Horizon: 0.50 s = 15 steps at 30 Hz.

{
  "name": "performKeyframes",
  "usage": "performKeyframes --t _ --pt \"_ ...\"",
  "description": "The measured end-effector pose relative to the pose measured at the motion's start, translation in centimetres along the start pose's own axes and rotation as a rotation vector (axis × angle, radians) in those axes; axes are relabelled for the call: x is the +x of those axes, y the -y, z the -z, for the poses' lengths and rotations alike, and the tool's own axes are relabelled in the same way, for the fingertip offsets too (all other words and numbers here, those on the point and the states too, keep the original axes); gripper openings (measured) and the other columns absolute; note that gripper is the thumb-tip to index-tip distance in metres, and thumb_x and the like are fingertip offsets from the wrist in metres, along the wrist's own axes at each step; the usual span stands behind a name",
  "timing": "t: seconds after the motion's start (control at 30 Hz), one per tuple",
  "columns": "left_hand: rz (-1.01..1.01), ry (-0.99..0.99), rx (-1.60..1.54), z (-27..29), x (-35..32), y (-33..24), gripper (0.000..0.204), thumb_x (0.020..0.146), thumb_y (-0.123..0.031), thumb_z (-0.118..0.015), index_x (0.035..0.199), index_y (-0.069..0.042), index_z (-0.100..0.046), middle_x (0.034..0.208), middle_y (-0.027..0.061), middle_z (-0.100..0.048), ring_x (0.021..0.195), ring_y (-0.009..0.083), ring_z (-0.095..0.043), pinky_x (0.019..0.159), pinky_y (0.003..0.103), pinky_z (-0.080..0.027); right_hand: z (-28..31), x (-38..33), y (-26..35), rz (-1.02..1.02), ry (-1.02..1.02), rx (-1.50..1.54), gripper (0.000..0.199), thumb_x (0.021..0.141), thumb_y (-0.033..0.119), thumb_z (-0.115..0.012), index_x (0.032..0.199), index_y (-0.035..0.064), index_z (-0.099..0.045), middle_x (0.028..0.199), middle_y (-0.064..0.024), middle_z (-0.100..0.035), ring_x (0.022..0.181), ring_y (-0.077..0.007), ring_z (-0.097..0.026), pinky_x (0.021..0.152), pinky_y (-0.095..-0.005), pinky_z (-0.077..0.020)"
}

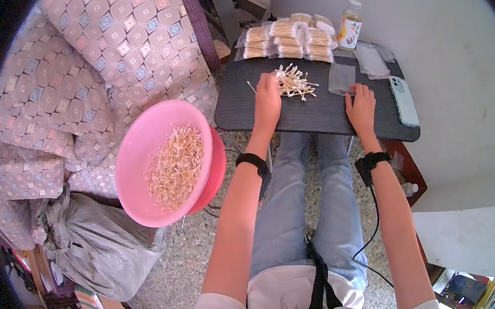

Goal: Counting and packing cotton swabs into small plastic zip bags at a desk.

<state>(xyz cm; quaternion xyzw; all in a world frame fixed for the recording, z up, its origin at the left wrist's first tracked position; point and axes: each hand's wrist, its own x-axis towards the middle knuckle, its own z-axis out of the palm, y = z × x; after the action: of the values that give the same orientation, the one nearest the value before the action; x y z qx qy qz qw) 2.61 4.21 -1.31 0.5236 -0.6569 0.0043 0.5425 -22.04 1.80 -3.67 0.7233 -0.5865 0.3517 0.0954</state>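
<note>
On the dark bench point(309, 116) at 12 o'clock, a pile of cotton swabs point(295, 82) lies just beside the left hand point(267, 101), whose fingers rest flat and spread at its 9 o'clock edge. Right hand point(361, 106), at 3 o'clock of the pile, presses flat beside a clear plastic bag point(341, 77), holding nothing. Pink basin point(158, 127) of swabs sits at 9 o'clock.

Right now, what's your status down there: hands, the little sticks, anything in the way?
Left hand on cotton swab pile. Right hand flat on dark board, by clear bag. Phone at right edge.
</note>
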Motion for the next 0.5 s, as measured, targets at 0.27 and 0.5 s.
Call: performKeyframes --t 0.27,0.5 --pt "-0.218 0.129 0.314 -0.9 -0.1 1.7 0.021 0.086 -0.019 -0.057 0.1 -0.003 -0.057 0.097 0.0122 -0.055 0.097 0.0303 -0.053 0.082 0.043 -0.043 -0.1 0.2 0.5 0.009 -0.013 0.015 0.025 0.082 0.017 -0.062 0.103 0.0069 -0.053 0.099 -0.0115 -0.054 0.096 -0.0319 -0.051 0.08 -0.0441 -0.0415" --pt "-0.2 0.205 0.303 -1.4 -0.3 1.5 0.029 0.083 -0.014 -0.059 0.11 -0.004 -0.053 0.102 0.016 -0.055 0.1 0.0356 -0.052 0.086 0.044 -0.042 0.2 0.1 0.2 0.017 -0.024 0.01 0.025 0.081 0.016 -0.062 0.102 0.0067 -0.053 0.099 -0.0113 -0.054 0.095 -0.0317 -0.05 0.08 -0.0443 -0.0413"
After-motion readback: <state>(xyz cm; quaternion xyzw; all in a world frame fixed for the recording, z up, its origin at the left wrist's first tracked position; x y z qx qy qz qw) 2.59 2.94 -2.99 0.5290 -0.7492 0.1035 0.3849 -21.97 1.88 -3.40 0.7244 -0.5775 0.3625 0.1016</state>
